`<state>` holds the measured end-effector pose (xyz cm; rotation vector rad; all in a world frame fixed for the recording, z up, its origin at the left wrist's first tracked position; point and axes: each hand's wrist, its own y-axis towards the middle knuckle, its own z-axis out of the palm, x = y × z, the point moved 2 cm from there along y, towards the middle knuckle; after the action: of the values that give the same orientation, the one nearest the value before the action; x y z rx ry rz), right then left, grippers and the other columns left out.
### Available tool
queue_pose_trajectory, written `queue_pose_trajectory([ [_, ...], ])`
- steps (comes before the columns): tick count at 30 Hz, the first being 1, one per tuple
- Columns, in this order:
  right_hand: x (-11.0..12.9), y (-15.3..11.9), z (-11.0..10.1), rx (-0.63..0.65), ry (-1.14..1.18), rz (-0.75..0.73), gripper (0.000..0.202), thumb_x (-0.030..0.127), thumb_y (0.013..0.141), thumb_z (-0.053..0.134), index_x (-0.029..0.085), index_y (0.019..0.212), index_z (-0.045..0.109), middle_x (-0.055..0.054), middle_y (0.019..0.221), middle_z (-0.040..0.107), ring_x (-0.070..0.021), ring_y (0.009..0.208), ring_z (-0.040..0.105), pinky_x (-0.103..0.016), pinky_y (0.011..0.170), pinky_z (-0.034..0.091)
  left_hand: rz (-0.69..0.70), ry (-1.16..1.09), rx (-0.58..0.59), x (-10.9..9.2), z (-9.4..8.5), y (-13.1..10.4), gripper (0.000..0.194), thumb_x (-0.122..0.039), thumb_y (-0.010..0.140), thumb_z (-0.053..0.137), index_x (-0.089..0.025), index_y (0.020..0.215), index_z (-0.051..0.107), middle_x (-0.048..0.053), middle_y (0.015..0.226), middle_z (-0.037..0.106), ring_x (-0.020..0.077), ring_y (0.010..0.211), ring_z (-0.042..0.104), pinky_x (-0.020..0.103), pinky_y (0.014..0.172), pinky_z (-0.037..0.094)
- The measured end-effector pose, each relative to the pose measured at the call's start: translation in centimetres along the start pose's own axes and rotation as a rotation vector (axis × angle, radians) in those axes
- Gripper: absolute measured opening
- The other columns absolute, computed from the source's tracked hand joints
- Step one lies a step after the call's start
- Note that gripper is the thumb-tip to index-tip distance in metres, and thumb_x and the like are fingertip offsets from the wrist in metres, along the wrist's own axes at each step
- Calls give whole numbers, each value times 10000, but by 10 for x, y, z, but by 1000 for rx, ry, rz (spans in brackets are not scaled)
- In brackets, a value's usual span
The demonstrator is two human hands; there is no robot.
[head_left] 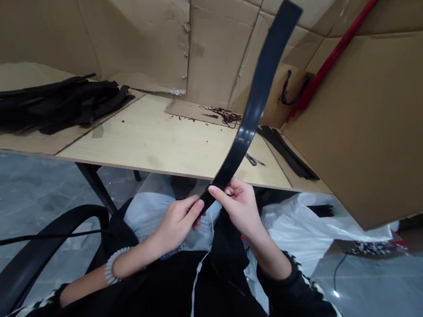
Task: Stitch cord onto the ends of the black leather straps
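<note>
A long, flat black strip (256, 97), smooth and slightly shiny, rises in a gentle curve from my two hands. Its far end stands up in front of the cardboard wall. My left hand (178, 222) is closed on the strip's lower end, thumb on top. Just above it, my right hand (239, 203) pinches the same strip between thumb and fingers. Both hands are over my lap, in front of the table edge. The undersides of the fingers are partly hidden. Behind the strip, a small pair of scissors or snips (252, 160) lies on the table, partly covered.
A heap of black strips (47, 103) lies on the left of the table (151, 140). Several more strips (290, 153) lie at right. Dark thread scraps (225, 116) sit at the back. Cardboard panels (389, 114) stand around. A white plastic bag (295, 232) is below right.
</note>
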<state>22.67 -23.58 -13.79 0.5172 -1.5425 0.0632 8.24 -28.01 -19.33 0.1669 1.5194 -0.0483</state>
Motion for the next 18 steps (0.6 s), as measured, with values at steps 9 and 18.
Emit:
queue_pose_trajectory([
  [9, -8, 1, -2, 322, 177, 106, 395, 431, 830, 710, 126, 1079, 669, 107, 496, 327, -45, 454, 219, -214, 449, 170, -326, -722, 566, 7, 3, -7, 567, -575, 943, 405, -159, 559, 426, -38, 320, 361, 56, 234, 287, 217, 414, 276],
  [18, -10, 1, -3, 13, 16, 15, 382, 437, 770, 743, 167, 633, 509, 102, 494, 254, -44, 463, 216, -217, 447, 185, -118, -362, 364, 3, 1, 2, 558, -702, 867, 467, -161, 812, 592, -10, 484, 568, 109, 389, 494, 242, 490, 396],
])
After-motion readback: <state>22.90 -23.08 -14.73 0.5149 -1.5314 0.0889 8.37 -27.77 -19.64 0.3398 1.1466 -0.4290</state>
